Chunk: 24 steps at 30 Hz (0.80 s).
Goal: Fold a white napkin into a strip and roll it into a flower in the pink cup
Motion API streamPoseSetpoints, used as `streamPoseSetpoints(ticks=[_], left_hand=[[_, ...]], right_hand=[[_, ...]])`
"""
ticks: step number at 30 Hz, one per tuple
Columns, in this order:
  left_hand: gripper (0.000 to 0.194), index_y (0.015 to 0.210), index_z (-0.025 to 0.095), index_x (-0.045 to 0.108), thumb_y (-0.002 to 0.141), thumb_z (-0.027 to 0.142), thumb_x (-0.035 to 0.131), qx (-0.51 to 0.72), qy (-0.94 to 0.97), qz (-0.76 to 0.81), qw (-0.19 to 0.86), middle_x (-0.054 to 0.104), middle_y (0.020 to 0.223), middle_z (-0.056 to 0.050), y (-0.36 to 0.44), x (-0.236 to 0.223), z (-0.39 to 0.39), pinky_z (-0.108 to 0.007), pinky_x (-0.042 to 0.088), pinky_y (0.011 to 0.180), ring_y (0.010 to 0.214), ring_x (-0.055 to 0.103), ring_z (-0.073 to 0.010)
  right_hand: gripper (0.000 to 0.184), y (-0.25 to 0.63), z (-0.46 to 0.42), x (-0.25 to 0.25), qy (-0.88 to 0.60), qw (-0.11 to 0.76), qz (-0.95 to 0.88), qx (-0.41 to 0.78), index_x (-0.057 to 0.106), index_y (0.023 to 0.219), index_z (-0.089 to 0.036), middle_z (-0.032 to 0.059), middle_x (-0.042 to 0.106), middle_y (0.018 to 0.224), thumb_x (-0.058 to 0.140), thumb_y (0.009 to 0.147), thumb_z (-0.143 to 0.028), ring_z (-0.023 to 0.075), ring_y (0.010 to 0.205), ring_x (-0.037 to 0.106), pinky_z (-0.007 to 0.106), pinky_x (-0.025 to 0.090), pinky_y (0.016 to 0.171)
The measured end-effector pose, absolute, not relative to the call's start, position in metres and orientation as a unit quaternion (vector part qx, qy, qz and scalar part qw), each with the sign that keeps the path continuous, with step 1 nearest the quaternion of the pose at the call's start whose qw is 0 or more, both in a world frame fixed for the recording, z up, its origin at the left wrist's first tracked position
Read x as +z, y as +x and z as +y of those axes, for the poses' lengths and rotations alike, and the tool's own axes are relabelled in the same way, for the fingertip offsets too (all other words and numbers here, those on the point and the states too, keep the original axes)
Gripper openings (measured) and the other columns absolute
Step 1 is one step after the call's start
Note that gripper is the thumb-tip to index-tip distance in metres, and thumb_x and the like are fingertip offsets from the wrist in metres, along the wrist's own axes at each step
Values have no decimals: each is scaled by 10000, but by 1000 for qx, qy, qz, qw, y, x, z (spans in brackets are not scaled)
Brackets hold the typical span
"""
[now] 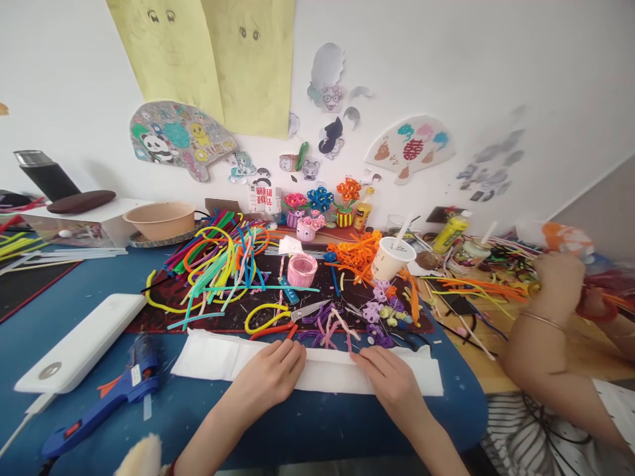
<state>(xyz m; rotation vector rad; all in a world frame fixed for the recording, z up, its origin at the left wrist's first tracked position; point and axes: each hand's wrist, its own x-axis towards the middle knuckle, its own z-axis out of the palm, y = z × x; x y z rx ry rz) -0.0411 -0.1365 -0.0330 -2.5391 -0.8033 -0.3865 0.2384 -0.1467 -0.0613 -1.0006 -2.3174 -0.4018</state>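
A long strip of folded white tissue paper (327, 380) lies across the front of the table. My left hand (275, 373) grips its far edge near the middle, fingers curled onto the fold. To the right, my right hand (389, 375) pinches the same edge between thumb and fingers. Just beyond the tissue are yellow-handled scissors (268, 317), a red-handled tool (274, 330) partly behind my left fingers, and purple and pink pipe cleaner pieces (330, 327). A small pink pot (301, 271) made of pipe cleaners stands farther back.
A blue glue gun (122, 390) and a white power bank (82, 344) lie at left. Colourful pipe cleaners (218, 258) are heaped behind. A paper cup (391, 259) with a straw stands right of centre. Another person's arm (540, 330) reaches over the wooden table at right.
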Motion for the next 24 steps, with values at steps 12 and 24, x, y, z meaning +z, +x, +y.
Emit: streamPoseSetpoints(ticks=[12,24], left_hand=[[495,1378,94,490,906,36,353,-74,-926,-296,221,607,1344,-114,-31,-41,-148,-329,478,855,993,616,-182],[409,1321,180,580,985,179,346,-93,-917,-289,260,600,1375,-12,-24,-48,-146,-320,416,988,1151,549,-151]], right_hand=[[477,233,-170,-72,-413,191,-861,-227,570,1333,-159,95,717,1040,430,906,2,206,916,683,311,565,776],[562,207,-173,-87,-421,160,-855,-256,524,1372,-98,88,531,1426,304,864,-8,213,1304,499,368,478,1053]])
